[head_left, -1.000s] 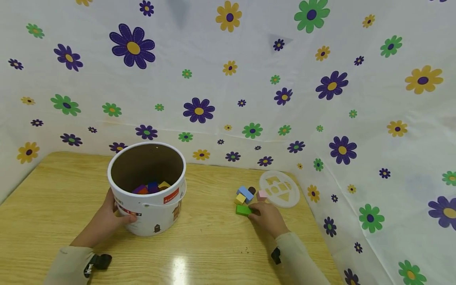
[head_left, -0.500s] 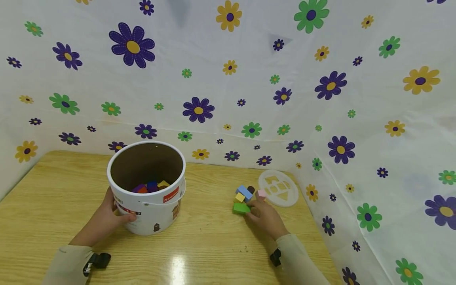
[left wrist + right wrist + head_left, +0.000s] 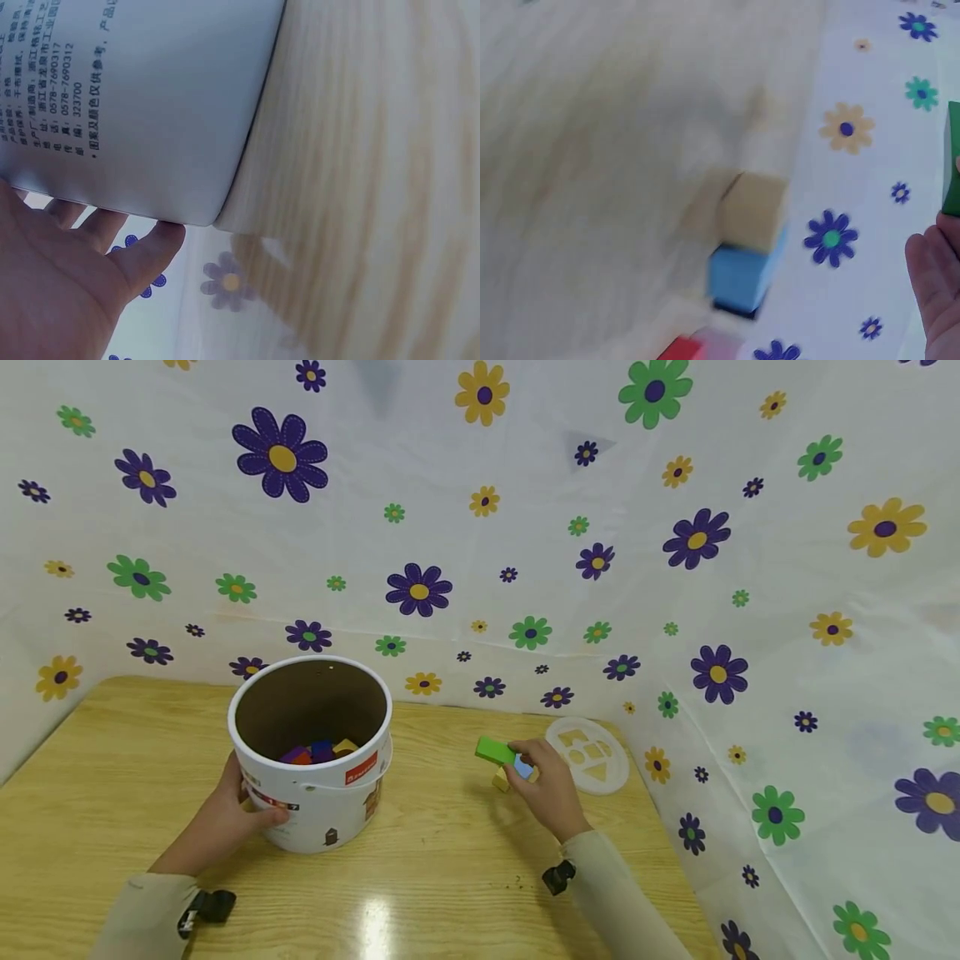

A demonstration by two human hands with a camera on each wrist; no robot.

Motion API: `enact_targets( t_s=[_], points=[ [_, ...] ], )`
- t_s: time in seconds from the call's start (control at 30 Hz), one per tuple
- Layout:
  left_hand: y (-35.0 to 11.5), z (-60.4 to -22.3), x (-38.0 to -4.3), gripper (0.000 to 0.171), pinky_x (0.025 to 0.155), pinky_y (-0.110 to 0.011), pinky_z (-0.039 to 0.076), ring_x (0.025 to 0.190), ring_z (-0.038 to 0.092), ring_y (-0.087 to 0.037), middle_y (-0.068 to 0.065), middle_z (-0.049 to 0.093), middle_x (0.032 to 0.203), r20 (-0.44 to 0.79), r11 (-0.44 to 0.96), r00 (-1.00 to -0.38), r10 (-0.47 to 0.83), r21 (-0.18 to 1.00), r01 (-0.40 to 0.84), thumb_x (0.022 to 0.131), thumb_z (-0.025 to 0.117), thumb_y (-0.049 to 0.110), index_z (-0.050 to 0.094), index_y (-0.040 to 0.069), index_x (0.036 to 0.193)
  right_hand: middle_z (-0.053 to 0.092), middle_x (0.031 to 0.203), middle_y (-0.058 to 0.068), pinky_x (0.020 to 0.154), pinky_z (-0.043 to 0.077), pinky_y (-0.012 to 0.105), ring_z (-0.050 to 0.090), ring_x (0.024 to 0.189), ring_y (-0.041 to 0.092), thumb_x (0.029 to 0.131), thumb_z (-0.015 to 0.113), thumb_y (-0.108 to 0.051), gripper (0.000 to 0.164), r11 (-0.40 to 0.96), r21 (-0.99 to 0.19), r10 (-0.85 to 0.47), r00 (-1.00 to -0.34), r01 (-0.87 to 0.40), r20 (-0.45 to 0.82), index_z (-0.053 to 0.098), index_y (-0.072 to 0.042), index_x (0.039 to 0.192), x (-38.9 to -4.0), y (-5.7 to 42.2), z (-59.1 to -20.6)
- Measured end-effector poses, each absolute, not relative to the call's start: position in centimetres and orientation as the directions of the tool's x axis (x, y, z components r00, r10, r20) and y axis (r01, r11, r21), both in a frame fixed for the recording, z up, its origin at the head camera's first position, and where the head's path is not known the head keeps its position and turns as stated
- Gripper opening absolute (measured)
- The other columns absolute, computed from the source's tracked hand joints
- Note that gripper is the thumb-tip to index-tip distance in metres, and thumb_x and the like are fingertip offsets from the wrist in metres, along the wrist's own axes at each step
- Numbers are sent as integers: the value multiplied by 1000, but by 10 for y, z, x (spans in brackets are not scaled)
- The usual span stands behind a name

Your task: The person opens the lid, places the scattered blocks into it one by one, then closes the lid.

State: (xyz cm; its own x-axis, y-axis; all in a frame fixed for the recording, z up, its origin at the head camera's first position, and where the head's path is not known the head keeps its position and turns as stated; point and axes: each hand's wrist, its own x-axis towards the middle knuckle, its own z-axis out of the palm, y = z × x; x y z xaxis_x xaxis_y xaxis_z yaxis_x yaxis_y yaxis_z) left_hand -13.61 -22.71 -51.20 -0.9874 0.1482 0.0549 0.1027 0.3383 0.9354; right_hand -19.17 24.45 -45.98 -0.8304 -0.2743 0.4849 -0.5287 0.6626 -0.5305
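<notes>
Between the thumb and fingers of my right hand (image 3: 552, 787) a green block (image 3: 494, 750) is pinched, raised over the other blocks. Below it in the head view, a yellow block (image 3: 501, 779) and a blue block (image 3: 523, 767) lie partly covered by the hand. The right wrist view shows the yellow block (image 3: 754, 210) against the blue one, with pink and red pieces lower down. My left hand (image 3: 225, 822) holds the side of a white bucket (image 3: 322, 810), thumb across its front, fingers along its left side. Several coloured blocks (image 3: 321, 752) lie inside the bucket.
A white round lid (image 3: 588, 787) with shaped cut-outs lies flat at the table's back right. The wooden table (image 3: 435, 860) ends at a flower-patterned cloth (image 3: 450, 527) behind and to the right. A handle (image 3: 387, 760) hangs against the bucket's right side.
My right hand has lifted the green block off the table and moved it up and slightly left, over the other blocks. My left hand has stayed on the bucket.
</notes>
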Motion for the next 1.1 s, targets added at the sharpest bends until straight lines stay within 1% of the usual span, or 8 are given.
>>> enact_targets(
  t_s=[0.1,0.23,0.4,0.47,0.6,0.77,0.93,1.1],
  points=[
    [-226,-511,-137,117,103,-89,22,145,16,-65,-23,6,169,48,344,-988,147,934,97,92,81,31,-13,49,160,66,115,8,91,62,41,69,104,27,95,76,-9,30,629,-541,-260,-807,-558,530,70,-9,124,-196,233,-451],
    [-223,-508,-139,119,104,-88,21,145,17,-66,-24,6,169,64,338,-986,153,935,113,91,82,29,-13,42,162,67,118,8,92,62,41,68,106,27,95,76,-8,30,579,-565,-250,-788,-588,563,70,-9,124,-199,217,-440],
    [-221,-505,-139,119,105,-88,21,145,18,-66,-25,6,169,78,330,-984,159,935,127,90,82,33,-11,41,163,66,120,9,95,61,38,67,109,25,96,73,-6,29,521,-585,-256,-768,-621,587,69,-7,125,-202,197,-427],
    [-221,-506,-138,118,105,-88,21,145,18,-65,-24,7,169,83,328,-983,161,935,133,91,82,33,-11,41,163,65,120,7,96,60,35,66,109,22,97,73,-7,29,514,-580,-264,-760,-632,594,69,-8,125,-201,190,-422],
    [-222,-509,-138,117,104,-88,21,145,18,-65,-24,8,169,88,326,-982,164,935,139,92,81,32,-12,39,163,64,121,6,98,59,33,64,112,19,97,73,-8,30,494,-568,-285,-740,-658,609,68,-8,127,-199,176,-412],
    [-223,-510,-137,117,104,-88,21,145,17,-65,-24,8,169,92,328,-982,165,934,142,91,81,33,-11,39,163,64,120,9,97,60,36,64,111,21,95,74,-5,31,453,-550,-306,-702,-702,643,68,-3,126,-197,160,-402],
    [-225,-511,-137,119,103,-89,21,146,17,-65,-23,7,169,99,327,-983,156,934,146,90,83,29,-10,41,163,65,119,10,97,59,34,64,110,22,94,75,-4,33,412,-520,-326,-654,-748,682,67,-1,126,-199,143,-395],
    [-226,-512,-136,118,103,-89,20,147,15,-64,-22,6,170,100,318,-982,158,937,147,90,83,28,-9,45,162,65,119,12,97,59,32,65,109,24,93,75,-4,33,379,-488,-363,-611,-786,703,66,-1,125,-198,127,-386]
  ],
)
